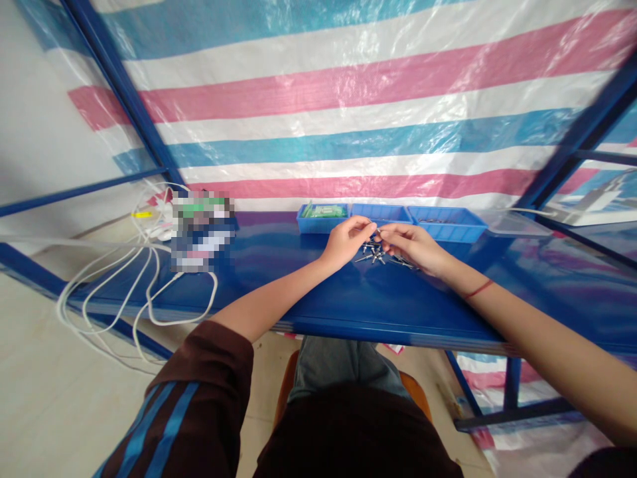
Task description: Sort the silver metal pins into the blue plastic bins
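Observation:
My left hand [348, 239] and my right hand [412, 246] meet fingertip to fingertip above the blue tabletop [318, 295]. Both hands are closed in a pinch. A small metal piece [377, 232] shows between the fingertips, mostly covered by them. Right below lies a loose pile of thin silvery metal pieces [374, 253] that look like pop rivets, partly hidden by my right hand. Behind the hands stand three blue bins in a row: the left bin [311, 227] holds green-and-white packets, the middle bin [385, 211] is partly covered, and the right bin [450, 232] contains small metal bits.
White cables [154, 292] loop over the left end of the table, beside a blurred-out pile [202, 229]. A clear plastic lid [517, 224] lies right of the bins. Blue frame posts [124, 93] and striped sheeting [338, 99] close off the back.

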The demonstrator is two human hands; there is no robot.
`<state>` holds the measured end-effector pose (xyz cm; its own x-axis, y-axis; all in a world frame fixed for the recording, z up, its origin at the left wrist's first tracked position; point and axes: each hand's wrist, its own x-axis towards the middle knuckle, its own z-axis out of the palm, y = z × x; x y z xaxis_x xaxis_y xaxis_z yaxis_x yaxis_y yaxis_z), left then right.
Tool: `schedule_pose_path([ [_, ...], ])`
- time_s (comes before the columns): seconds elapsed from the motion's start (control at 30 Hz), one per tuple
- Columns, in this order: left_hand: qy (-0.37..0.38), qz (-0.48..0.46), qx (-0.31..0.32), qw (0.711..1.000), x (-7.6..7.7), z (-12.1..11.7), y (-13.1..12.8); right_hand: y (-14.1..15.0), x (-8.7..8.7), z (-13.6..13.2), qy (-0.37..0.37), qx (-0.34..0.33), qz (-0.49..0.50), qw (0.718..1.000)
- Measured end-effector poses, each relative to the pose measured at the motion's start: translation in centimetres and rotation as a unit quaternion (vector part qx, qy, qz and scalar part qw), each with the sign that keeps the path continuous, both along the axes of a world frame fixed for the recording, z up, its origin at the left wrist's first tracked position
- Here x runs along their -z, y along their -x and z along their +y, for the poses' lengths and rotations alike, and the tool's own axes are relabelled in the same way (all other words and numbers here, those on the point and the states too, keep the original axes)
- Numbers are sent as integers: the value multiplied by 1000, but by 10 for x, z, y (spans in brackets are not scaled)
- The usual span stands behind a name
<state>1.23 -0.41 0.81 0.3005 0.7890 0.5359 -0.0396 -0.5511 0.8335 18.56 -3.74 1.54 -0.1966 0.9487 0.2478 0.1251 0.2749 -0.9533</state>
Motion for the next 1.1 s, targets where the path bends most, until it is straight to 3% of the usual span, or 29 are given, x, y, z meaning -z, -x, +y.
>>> schedule_pose_path([
  [0.37,-29,38,-8,999,-3,-7,1,0,-1,-1,-2,8,-41,999],
  [0.63,-22,81,-5,996,-2,-8,0,-2,-8,-1,-76,81,2,994],
  [0.8,-78,152,-14,985,4,-5,0,-6,-15,-1,-150,129,-86,977],
  [0.9,-138,233,-54,961,6,-4,4,-25,-23,2,-229,212,-210,927],
  [0.97,-172,310,-80,932,5,-5,8,-46,-29,4,-271,288,-323,860],
  [1.03,-188,384,-99,899,4,-7,11,-71,-32,5,-281,365,-388,798],
  [1.1,-183,439,-102,874,4,-8,12,-96,-30,8,-245,424,-432,757],
])
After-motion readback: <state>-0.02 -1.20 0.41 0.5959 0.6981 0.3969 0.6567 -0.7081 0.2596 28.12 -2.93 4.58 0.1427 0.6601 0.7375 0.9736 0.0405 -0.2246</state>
